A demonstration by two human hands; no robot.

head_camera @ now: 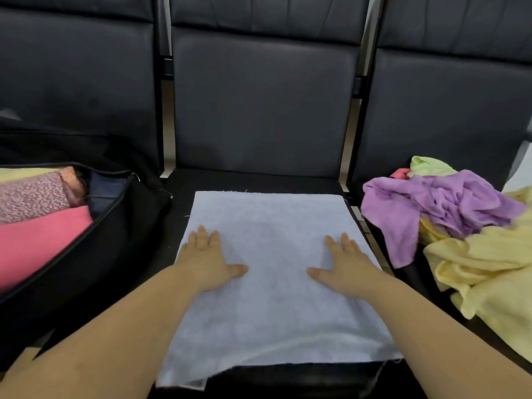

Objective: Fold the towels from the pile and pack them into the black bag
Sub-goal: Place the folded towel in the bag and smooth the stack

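A pale blue towel (273,214) lies spread flat on the middle black seat (184,182), its near edge hanging over the seat's front. My left hand (208,262) presses flat on the towel's left half, fingers straight. My right hand (347,264) presses flat on its right half in the same way. The open black bag (115,243) sits on the seat to the left, holding folded pink (37,243), speckled mauve (31,197) and pale yellow towels. The pile of unfolded towels lies on the right seat, with a purple one (449,203) on top of yellow ones (495,272).
Black padded backrests (264,105) rise behind all three seats. A light green cloth (429,166) and a bit of red cloth (400,173) peek out at the back of the pile. Narrow gaps separate the seats.
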